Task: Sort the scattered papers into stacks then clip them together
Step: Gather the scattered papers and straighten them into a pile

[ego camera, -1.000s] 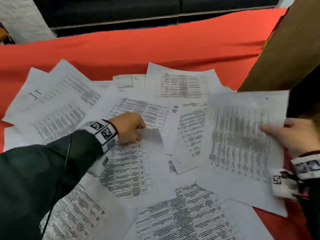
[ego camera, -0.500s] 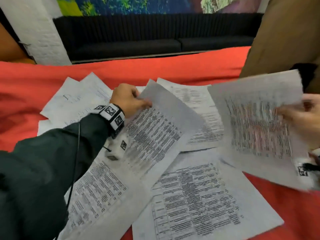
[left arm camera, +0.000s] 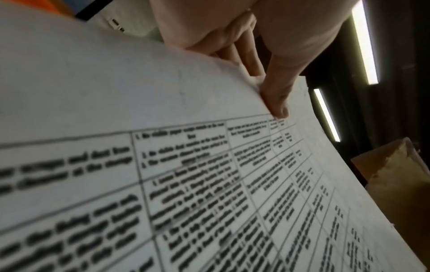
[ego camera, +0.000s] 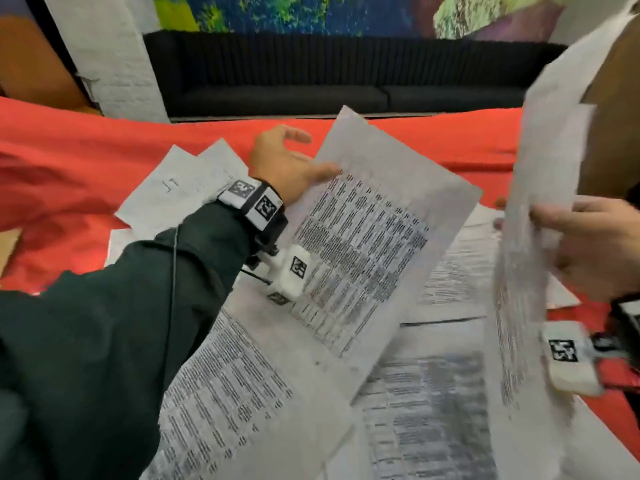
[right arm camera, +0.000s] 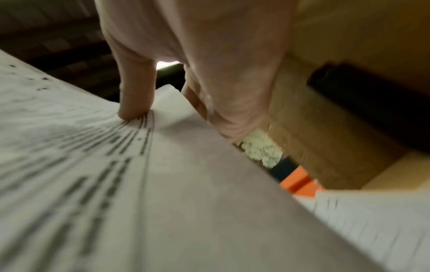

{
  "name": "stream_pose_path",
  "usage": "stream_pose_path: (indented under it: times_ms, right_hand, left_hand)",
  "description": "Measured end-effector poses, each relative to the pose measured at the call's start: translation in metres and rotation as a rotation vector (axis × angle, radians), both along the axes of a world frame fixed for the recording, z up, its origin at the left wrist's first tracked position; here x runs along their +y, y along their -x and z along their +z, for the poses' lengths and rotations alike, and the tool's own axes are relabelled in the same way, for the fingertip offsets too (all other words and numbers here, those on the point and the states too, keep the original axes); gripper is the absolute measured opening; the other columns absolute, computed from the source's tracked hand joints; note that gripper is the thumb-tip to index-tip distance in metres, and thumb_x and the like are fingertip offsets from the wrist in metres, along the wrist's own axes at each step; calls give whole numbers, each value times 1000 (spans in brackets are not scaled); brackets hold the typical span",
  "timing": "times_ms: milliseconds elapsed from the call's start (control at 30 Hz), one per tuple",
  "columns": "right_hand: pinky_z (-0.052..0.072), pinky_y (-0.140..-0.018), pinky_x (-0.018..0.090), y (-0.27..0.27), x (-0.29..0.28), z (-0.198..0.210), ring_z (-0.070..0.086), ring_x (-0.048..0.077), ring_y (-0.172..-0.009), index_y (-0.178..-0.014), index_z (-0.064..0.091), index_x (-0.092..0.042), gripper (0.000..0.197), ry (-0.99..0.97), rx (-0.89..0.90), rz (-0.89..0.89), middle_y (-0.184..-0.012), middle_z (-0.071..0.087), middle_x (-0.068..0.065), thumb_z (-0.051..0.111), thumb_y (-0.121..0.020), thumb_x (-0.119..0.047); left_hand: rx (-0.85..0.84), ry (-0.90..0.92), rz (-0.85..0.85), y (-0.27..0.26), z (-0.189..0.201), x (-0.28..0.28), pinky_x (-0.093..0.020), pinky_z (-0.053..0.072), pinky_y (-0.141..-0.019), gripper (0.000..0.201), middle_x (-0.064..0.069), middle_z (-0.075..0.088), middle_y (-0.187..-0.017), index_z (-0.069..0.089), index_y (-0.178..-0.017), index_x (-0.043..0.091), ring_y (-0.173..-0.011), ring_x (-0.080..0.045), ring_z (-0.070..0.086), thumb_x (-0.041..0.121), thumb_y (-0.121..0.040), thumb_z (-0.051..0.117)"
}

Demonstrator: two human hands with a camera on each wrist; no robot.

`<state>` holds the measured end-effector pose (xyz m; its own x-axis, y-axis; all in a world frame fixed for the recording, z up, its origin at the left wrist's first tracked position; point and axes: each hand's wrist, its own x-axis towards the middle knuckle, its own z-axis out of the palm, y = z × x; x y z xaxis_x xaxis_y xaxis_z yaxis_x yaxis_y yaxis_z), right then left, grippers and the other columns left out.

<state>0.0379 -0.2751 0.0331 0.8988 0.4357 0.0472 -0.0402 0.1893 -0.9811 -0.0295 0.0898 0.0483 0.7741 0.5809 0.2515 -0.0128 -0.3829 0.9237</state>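
My left hand [ego camera: 294, 164] pinches a printed table sheet [ego camera: 367, 237] by its upper left edge, thumb on top and fingers beneath, and holds it lifted and tilted above the table. The left wrist view shows the thumb [left arm camera: 277, 95] pressing the sheet [left arm camera: 163, 165]. My right hand [ego camera: 581, 244] grips a blurred sheaf of printed papers [ego camera: 540, 209] held upright at the right; its thumb [right arm camera: 136, 95] presses on the papers [right arm camera: 116, 184]. More printed sheets [ego camera: 429, 417] lie scattered on the red tablecloth [ego camera: 69, 161].
Two blank-backed sheets [ego camera: 180, 181] lie at the far left of the pile. A brown cardboard box [ego camera: 613, 126] stands at the right edge. Behind the table runs a black sofa [ego camera: 311, 77].
My left hand has picked one sheet off the pile and raised it toward the right. My right hand has lifted its papers from lying nearly flat to upright. The head view has tilted up.
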Motion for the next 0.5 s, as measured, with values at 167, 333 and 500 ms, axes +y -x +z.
stream_pose_path:
  times_ms: [167, 333, 500]
  right_hand:
    - [62, -84, 43, -7, 102, -31, 73, 31, -104, -124, 67, 0, 38, -11, 96, 45, -117, 75, 16, 59, -88, -8]
    - [59, -90, 50, -25, 140, -38, 73, 38, -105, -119, 69, 3, 40, -29, 75, -317, -113, 75, 20, 74, -79, 3]
    - [63, -80, 53, -19, 160, 9, 77, 28, -90, -113, 59, -5, 78, -66, -84, -617, -105, 74, 17, 95, -44, -15]
  left_hand:
    - [-97, 237, 3, -11, -13, 8, -36, 63, -84, 63, -2, 76, -98, 64, -114, 19, -90, -17, 76, 32, -63, 99]
    - [-79, 330, -177, 3, -10, 11, -45, 62, -88, 58, -5, 78, -100, 72, -96, 19, -92, -27, 76, 68, -67, 83]
    - [-49, 165, -469, 39, 16, 12, -37, 60, -90, 65, -3, 78, -110, 72, -114, 14, -101, -16, 76, 67, -77, 69]
